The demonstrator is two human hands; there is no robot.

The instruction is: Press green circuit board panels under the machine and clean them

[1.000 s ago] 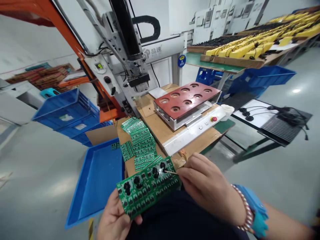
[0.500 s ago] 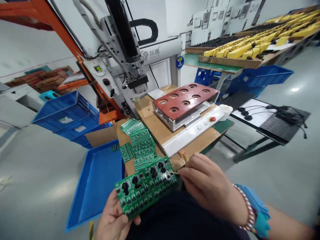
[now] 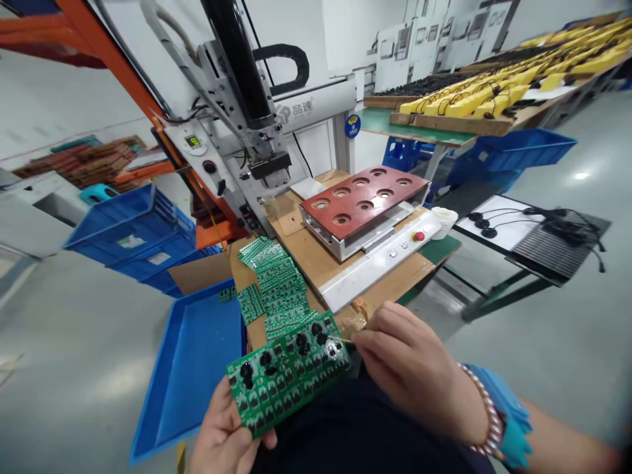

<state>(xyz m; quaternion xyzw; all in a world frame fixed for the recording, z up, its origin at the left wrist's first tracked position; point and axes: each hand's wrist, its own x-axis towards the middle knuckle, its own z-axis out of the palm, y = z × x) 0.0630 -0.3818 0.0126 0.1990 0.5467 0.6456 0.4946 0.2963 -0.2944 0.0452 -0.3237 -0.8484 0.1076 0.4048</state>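
A: Here's the green circuit board [image 3: 284,378], held up in front of the dark clothing [image 3: 365,431], on the near side of the loose boards [image 3: 281,280] spread over the tabletop [image 3: 307,253]. The left hand [image 3: 224,424] clasps its left end, thumb along the lower edge!

B: And the right hand [image 3: 409,365] is pinched tight on a thin stick [image 3: 342,340], tip up by the rightmost of the black blobs [image 3: 301,343]. How would you play this one?

A: Light fingers! Brace the board firmly with the left, tilt its face to the eye, and work the tip in small, low strokes. I'd stay off the little parts packed in rows nearby; a heavy poke could smear the black or knock one of them.

B: What can't we call from up here?

A: Contact, for a start: touching the blob or just beside it, I can't tell. The stick's back end is lost inside the right hand, and the left's fingers are mostly tucked under the board. Its underside is hidden too, glare whitens the right end, and whether that black is soft or set, nobody can say.
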